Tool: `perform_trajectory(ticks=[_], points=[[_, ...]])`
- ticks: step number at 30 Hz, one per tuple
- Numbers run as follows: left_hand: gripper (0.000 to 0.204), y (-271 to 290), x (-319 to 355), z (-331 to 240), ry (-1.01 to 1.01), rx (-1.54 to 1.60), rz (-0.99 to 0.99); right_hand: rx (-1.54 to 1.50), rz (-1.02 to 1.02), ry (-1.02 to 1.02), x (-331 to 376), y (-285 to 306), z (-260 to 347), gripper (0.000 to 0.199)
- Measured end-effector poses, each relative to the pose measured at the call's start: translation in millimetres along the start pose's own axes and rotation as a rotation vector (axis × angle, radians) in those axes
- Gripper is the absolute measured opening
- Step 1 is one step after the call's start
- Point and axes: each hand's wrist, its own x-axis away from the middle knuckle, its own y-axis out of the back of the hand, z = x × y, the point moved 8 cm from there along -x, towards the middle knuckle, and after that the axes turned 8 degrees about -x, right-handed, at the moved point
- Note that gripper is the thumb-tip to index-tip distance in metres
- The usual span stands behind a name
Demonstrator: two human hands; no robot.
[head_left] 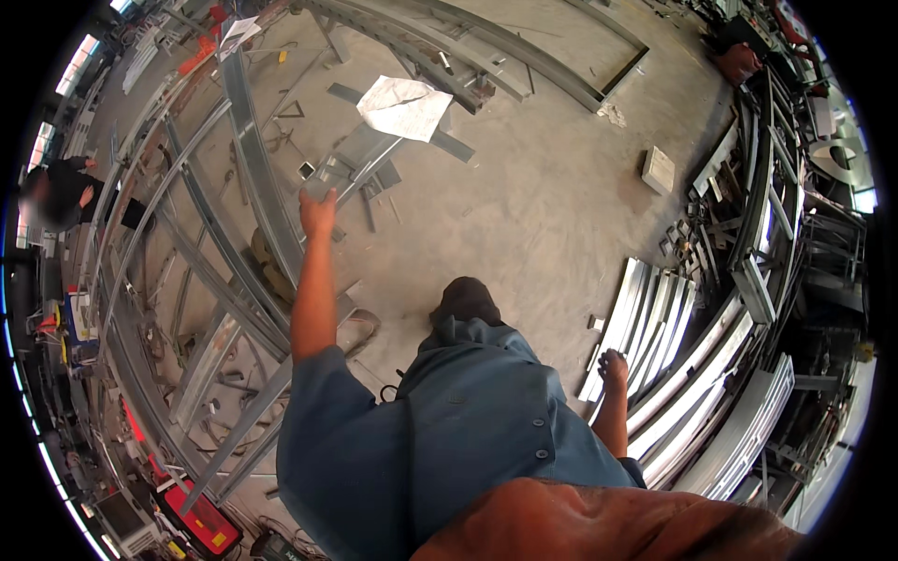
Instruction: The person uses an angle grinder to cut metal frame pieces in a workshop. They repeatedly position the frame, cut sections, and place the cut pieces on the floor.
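Observation:
My left arm stretches forward over a metal frame. At its end, my left hand (318,213) grips the near end of a grey metal channel (352,175), with thumb and fingers on either side of it. A creased white paper sheet (405,107) lies across the channel's far part. A small dark square object (306,170) is just left of the hand. My right hand (613,366) hangs low at my right side with curled fingers; what they hold, if anything, is hidden. Below it on the floor lie shiny metal profiles (640,318).
Long steel beams (257,168) and curved bars spread over the left side. A pale block (659,170) sits on the concrete floor (533,206). Stacked long profiles (739,425) line the right. Another person (64,196) is at far left, near a red case (198,519).

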Motion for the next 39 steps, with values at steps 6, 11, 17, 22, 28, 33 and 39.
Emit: perform_trajectory(ticks=[6, 11, 17, 22, 28, 33, 39], points=[[0.100, -31.2, -71.2, 6.5, 0.209, -0.436, -0.114, 0.181, 0.142, 0.096, -105.6, -99.8, 211.2, 0.051], [0.097, -58.7, -124.9, 39.6, 0.367, -0.440, -0.198, 0.518, 0.091, 0.089, -197.7, -145.3, 307.6, 0.052], [0.065, -65.4, -145.2, 45.4, 0.627, -0.537, -0.247, 0.495, 0.181, -0.022, -263.2, -176.1, 372.1, 0.022], [0.053, -1.8, -238.5, -59.5, 0.439, -0.505, -0.431, 0.680, 0.150, 0.156, -293.5, -270.1, 466.4, 0.055], [0.067, 74.6, -360.0, -179.0, 0.243, -0.684, -0.528, 0.842, 0.315, 0.346, -334.6, -381.1, 553.3, 0.055], [0.078, 94.5, -386.6, -252.4, 0.221, -0.875, -0.529, 0.949, 0.373, 0.337, -400.8, -410.7, 583.5, 0.057], [0.076, 109.8, -355.5, -360.1, 0.265, -0.910, -0.585, 1.203, 0.586, 0.179, -518.4, -437.7, 631.2, 0.046]])
